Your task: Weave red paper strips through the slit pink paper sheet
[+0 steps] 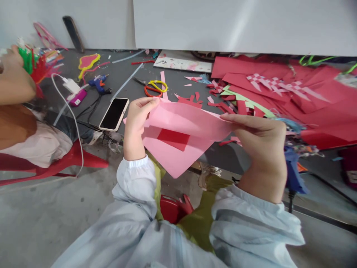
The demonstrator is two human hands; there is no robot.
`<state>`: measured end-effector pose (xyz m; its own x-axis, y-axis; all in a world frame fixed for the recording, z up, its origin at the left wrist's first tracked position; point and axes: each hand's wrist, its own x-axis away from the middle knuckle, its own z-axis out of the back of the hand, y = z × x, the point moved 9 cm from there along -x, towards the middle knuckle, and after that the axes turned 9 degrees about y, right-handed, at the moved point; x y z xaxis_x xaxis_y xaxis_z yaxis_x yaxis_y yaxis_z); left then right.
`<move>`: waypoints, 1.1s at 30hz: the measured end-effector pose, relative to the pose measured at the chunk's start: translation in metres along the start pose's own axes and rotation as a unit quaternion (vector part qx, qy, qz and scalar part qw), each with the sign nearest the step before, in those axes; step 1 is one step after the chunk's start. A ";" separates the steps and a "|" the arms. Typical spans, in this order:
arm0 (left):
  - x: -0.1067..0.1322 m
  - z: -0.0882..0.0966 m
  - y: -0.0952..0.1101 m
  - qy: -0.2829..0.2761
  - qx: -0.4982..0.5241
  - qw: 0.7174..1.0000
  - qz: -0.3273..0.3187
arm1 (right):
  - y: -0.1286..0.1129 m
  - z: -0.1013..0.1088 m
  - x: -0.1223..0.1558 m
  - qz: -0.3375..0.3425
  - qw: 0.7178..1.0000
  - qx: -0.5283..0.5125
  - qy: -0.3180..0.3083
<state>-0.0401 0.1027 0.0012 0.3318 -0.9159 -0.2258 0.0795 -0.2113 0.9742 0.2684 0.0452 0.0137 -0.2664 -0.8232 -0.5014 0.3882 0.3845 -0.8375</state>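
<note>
The pink sheet (192, 124) is held in the air just before the table (178, 80), its left edge pinched by the left hand (136, 123) and its right by the right hand (262, 149). One fold seems made, over a red piece (173, 139); further shaping is judged left.

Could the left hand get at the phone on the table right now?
Probably yes: the phone lies just beside the left hand with nothing between them, though that hand pinches the pink paper and would have to let go.

Matt pink paper sheet (184, 130) (smooth); glossy glass phone (114, 114).
</note>
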 end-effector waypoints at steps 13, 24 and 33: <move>0.020 -0.026 0.035 -0.155 -0.008 0.982 -0.108 | -0.018 -0.043 0.021 -0.061 0.956 0.015 -0.285; 0.039 -0.046 0.057 -0.226 0.009 0.960 -0.166 | -0.033 -0.070 0.026 -0.081 0.964 0.010 -0.255; 0.034 -0.043 0.053 -0.198 -0.047 0.962 -0.181 | -0.034 -0.074 0.029 -0.108 0.970 0.018 -0.216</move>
<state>0.0155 0.0748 0.0446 -0.1164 -0.8503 -0.5133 0.2143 -0.5262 0.8230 0.1823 0.0398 0.0114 0.0461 -0.9841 -0.1716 0.3980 0.1757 -0.9004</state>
